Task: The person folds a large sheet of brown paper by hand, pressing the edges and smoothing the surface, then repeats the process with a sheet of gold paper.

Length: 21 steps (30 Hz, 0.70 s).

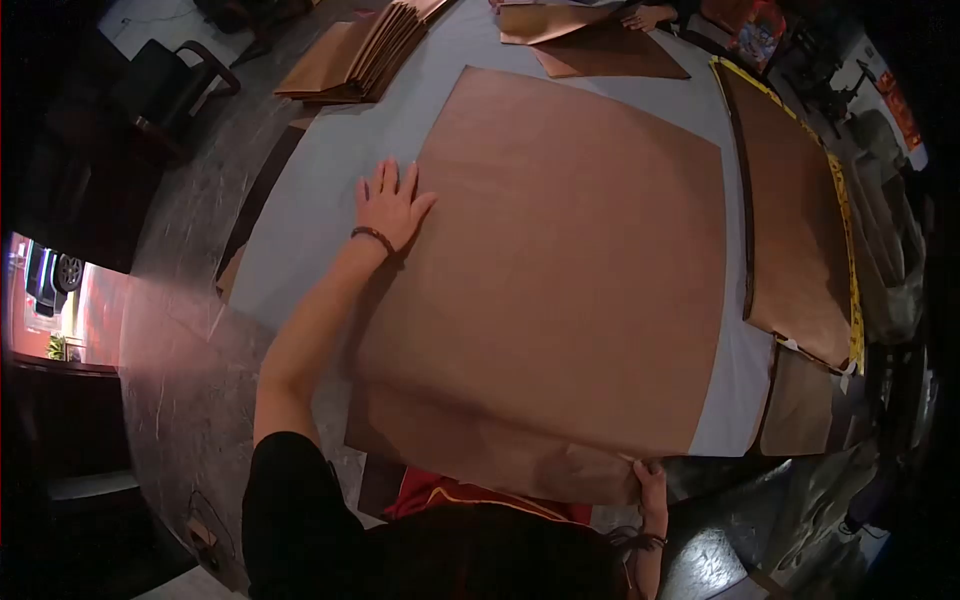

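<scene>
A large brown sheet (570, 250) lies spread over the pale grey tabletop, its near part bending down over the front edge towards my body. My left hand (392, 212) rests with fingers spread at the sheet's left edge, partly on the sheet and partly over the grey surface; a dark bracelet circles that wrist. Low on the right, my right hand (652, 484) pinches the sheet's near right corner, thumb on top. Its wrist also has a dark band. The sheet hides the fingers underneath.
A stack of folded brown sheets (365, 55) sits at the far left. More brown sheets (610, 50) lie at the back beside another person's hand (648, 17). Along the right is a brown panel (790, 200) with yellow tape (840, 190). A dark chair (185, 85) stands left.
</scene>
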{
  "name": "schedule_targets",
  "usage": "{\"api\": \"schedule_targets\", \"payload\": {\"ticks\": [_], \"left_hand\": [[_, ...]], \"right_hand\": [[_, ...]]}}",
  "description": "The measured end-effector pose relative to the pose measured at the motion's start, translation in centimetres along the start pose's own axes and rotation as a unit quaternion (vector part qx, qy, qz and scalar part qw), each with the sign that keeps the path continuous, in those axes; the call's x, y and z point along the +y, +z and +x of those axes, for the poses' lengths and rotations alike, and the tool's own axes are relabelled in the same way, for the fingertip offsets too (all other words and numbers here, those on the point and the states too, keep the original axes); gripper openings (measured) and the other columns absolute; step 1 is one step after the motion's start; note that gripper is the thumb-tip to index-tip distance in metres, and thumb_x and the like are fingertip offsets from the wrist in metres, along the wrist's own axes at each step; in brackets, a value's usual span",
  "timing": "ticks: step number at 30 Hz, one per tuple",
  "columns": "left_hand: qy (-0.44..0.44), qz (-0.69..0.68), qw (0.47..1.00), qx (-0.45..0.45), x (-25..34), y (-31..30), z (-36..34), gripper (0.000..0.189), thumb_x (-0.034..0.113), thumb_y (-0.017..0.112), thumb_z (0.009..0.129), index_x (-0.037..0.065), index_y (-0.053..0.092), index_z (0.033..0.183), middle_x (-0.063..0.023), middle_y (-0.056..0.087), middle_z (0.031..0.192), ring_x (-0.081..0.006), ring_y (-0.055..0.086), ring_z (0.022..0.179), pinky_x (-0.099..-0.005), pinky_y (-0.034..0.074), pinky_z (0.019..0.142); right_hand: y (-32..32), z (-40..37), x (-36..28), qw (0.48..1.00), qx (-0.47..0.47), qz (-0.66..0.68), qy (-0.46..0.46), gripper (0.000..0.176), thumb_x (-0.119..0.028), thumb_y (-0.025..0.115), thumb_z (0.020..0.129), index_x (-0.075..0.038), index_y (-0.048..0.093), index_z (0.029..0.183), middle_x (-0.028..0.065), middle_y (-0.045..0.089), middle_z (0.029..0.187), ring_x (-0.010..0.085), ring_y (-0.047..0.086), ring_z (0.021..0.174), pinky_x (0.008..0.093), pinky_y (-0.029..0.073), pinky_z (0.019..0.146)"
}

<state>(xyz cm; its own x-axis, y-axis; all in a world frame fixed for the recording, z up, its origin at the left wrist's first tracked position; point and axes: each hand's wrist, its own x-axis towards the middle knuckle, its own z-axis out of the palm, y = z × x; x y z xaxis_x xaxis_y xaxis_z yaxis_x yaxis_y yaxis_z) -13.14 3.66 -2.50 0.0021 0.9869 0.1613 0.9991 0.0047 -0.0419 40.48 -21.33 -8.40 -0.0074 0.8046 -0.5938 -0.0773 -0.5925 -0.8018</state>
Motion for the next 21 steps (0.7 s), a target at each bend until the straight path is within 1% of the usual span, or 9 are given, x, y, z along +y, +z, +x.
{"api": "schedule_targets", "payload": {"ticks": [1,4,6,9,10,14,18,20,21], "left_hand": [[-0.056,0.000,0.998,-0.019,0.7,-1.1,-0.4,0.063,0.050,0.038,0.095,0.015,0.027,0.147,-0.0154,0.023,0.152,-0.0325,0.018,0.141,-0.0518,0.014,0.112],[0.170,-0.076,0.982,-0.025,8.3,-3.2,-6.1,0.069,0.056,0.043,0.092,0.016,0.029,0.146,-0.0146,0.024,0.151,-0.0325,0.020,0.140,-0.0506,0.014,0.113],[0.293,-0.172,0.939,-0.054,10.8,-3.5,-9.3,0.067,0.054,0.045,0.091,0.017,0.032,0.145,-0.0126,0.025,0.152,-0.0320,0.021,0.140,-0.0489,0.014,0.113],[0.240,-0.115,0.964,-0.030,7.7,-3.5,-10.3,0.064,0.052,0.046,0.091,0.019,0.033,0.145,-0.0113,0.026,0.152,-0.0310,0.022,0.140,-0.0476,0.014,0.113],[0.176,-0.076,0.980,-0.052,5.4,-4.0,-10.1,0.060,0.048,0.045,0.093,0.020,0.033,0.145,-0.0115,0.026,0.152,-0.0305,0.023,0.140,-0.0478,0.015,0.113],[-0.043,0.033,0.998,0.025,-5.1,-2.4,-12.3,0.051,0.034,0.047,0.094,0.011,0.040,0.139,-0.0144,0.035,0.146,-0.0308,0.029,0.136,-0.0498,0.021,0.109],[0.013,0.014,0.994,0.109,-8.8,-4.0,-16.9,0.045,0.020,0.052,0.091,0.011,0.045,0.135,-0.0132,0.040,0.142,-0.0290,0.035,0.134,-0.0482,0.025,0.107],[0.150,0.045,0.981,0.117,-8.8,-5.6,-19.5,0.046,0.008,0.055,0.086,0.013,0.050,0.131,-0.0116,0.046,0.139,-0.0273,0.041,0.130,-0.0457,0.028,0.107],[0.171,0.043,0.974,0.139,-8.7,-5.6,-20.5,0.046,0.002,0.054,0.083,0.013,0.053,0.128,-0.0102,0.049,0.136,-0.0259,0.044,0.128,-0.0444,0.030,0.106]], "right_hand": [[-0.2,0.3,0.3,1.000,-0.002,-0.006,0.006,0.043,-0.016,0.061,0.092,0.001,0.049,0.129,0.0095,0.056,0.124,0.0212,0.053,0.110,0.0369,0.041,0.097],[0.0,0.0,0.1,1.000,-0.003,-0.021,0.016,0.041,-0.016,0.061,0.092,0.002,0.051,0.127,0.0089,0.056,0.123,0.0205,0.053,0.110,0.0367,0.041,0.097],[0.2,-0.1,-0.2,0.999,-0.007,-0.032,0.016,0.040,-0.016,0.061,0.092,0.002,0.052,0.126,0.0087,0.057,0.123,0.0203,0.053,0.110,0.0369,0.041,0.096],[0.3,-0.2,-0.4,0.999,0.009,-0.033,-0.004,0.038,-0.016,0.062,0.091,0.002,0.054,0.124,0.0081,0.058,0.122,0.0200,0.053,0.109,0.0372,0.042,0.095],[0.3,-0.4,-0.6,1.000,-0.012,-0.015,-0.001,0.040,-0.017,0.062,0.091,0.002,0.053,0.125,0.0084,0.058,0.122,0.0202,0.053,0.109,0.0376,0.042,0.095],[0.1,-0.9,0.2,0.999,-0.015,0.040,0.027,0.045,-0.020,0.064,0.090,0.000,0.050,0.129,0.0103,0.057,0.123,0.0218,0.053,0.112,0.0394,0.043,0.095],[0.6,-1.1,0.2,0.998,-0.023,0.056,0.004,0.047,-0.021,0.064,0.090,-0.001,0.049,0.130,0.0120,0.056,0.124,0.0228,0.052,0.114,0.0413,0.043,0.096],[0.4,-1.3,0.3,1.000,-0.011,0.010,0.004,0.048,-0.024,0.064,0.090,-0.002,0.050,0.130,0.0119,0.056,0.126,0.0234,0.052,0.115,0.0423,0.043,0.096],[0.3,-1.4,0.4,1.000,-0.012,0.009,0.007,0.048,-0.024,0.064,0.090,-0.002,0.050,0.130,0.0119,0.056,0.126,0.0234,0.052,0.115,0.0423,0.043,0.096]]}}
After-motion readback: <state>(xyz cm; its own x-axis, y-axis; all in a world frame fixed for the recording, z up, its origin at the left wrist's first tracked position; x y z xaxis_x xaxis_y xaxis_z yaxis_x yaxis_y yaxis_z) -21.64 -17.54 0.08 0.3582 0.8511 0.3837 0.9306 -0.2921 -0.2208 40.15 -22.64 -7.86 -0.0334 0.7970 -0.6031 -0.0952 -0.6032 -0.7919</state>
